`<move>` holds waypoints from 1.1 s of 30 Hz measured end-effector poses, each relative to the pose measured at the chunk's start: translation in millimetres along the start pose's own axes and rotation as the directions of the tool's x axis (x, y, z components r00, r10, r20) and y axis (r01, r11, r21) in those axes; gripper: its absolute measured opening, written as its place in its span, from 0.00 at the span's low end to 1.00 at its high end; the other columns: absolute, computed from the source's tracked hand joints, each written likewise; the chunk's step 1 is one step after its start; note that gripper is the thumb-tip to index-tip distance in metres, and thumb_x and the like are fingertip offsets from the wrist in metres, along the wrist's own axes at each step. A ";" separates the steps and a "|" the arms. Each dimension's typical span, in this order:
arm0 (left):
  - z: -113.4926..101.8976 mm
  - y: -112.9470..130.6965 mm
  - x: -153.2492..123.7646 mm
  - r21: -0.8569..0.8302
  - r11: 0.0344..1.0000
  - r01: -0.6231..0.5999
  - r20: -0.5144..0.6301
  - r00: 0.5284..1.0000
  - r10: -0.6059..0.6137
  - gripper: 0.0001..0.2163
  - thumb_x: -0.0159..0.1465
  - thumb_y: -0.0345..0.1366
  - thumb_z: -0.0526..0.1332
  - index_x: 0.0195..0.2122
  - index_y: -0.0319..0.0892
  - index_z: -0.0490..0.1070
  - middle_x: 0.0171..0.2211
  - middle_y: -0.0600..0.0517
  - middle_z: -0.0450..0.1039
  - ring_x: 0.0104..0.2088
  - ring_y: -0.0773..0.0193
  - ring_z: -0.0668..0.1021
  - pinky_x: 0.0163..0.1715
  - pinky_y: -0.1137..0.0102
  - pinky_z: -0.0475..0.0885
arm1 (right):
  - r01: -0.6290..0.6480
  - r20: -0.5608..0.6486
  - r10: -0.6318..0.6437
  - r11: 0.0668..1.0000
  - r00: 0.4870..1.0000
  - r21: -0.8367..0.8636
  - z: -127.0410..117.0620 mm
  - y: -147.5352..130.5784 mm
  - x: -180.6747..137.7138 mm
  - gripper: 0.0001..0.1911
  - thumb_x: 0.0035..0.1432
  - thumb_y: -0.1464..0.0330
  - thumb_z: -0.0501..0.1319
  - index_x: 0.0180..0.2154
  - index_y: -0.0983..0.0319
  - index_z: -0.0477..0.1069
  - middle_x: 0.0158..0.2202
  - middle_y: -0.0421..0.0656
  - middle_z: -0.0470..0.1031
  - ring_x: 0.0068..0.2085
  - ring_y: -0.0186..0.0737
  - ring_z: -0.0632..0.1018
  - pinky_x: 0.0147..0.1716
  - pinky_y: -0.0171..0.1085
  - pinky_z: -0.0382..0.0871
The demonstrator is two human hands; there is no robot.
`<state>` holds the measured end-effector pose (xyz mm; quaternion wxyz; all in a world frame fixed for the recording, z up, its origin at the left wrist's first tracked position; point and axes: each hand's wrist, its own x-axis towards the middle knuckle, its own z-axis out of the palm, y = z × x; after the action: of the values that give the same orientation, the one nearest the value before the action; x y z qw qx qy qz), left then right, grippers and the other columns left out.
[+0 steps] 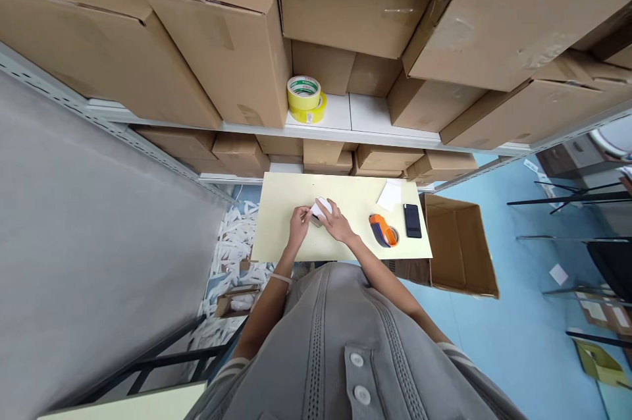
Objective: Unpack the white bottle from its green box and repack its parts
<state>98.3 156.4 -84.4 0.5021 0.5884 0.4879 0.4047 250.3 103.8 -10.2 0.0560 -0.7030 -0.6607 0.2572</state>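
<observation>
On the pale yellow table (281, 193), a small box with a white top (322, 205) sits between my hands. My left hand (298, 225) pinches its left edge with fingertips and thumb. Across the top and right side of the box lie the fingers of my right hand (337, 224), gripping it. My fingers hide part of the box, and its lower side looks grey-brown. Right of my right hand rests an orange and dark blue tape dispenser (379, 229). White paper sheets or labels (390, 195) lie behind the dispenser, and a black phone (412, 220) is beside it.
Shelves ahead hold cardboard boxes (217, 45) and two stacked tape rolls (305, 94). An open carton (461, 242) stands right of the table. White paper strips (232, 236) litter the floor at left, beside a grey wall (99, 222). Chairs stand at far right.
</observation>
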 end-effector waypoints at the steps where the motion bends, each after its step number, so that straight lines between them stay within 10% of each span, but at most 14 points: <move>1: -0.4 -0.2 1.8 0.012 1.000 0.002 0.006 1.000 -0.002 0.09 0.64 0.44 0.58 0.35 0.44 0.67 0.39 0.49 0.71 0.42 0.62 0.77 0.45 0.65 0.73 | -0.002 0.006 0.001 1.000 1.000 0.010 0.0 0.5 0.7 0.28 0.71 0.55 0.41 0.69 0.44 0.41 0.69 0.46 0.47 0.63 0.47 0.61 0.56 0.46 0.66; 33: -6.2 22.6 11.2 0.020 0.998 -0.053 0.000 0.999 0.053 0.05 0.60 0.37 0.61 0.29 0.43 0.71 0.34 0.52 0.69 0.37 0.64 0.75 0.37 0.69 0.73 | -0.028 0.065 0.016 0.981 0.998 0.193 -2.6 7.5 3.1 0.29 0.70 0.54 0.43 0.69 0.42 0.38 0.64 0.45 0.52 0.63 0.48 0.61 0.55 0.46 0.66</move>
<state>98.3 168.1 -61.2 0.4851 0.6061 0.4762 0.4130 258.1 106.6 -11.9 0.1004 -0.6930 -0.6261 0.3431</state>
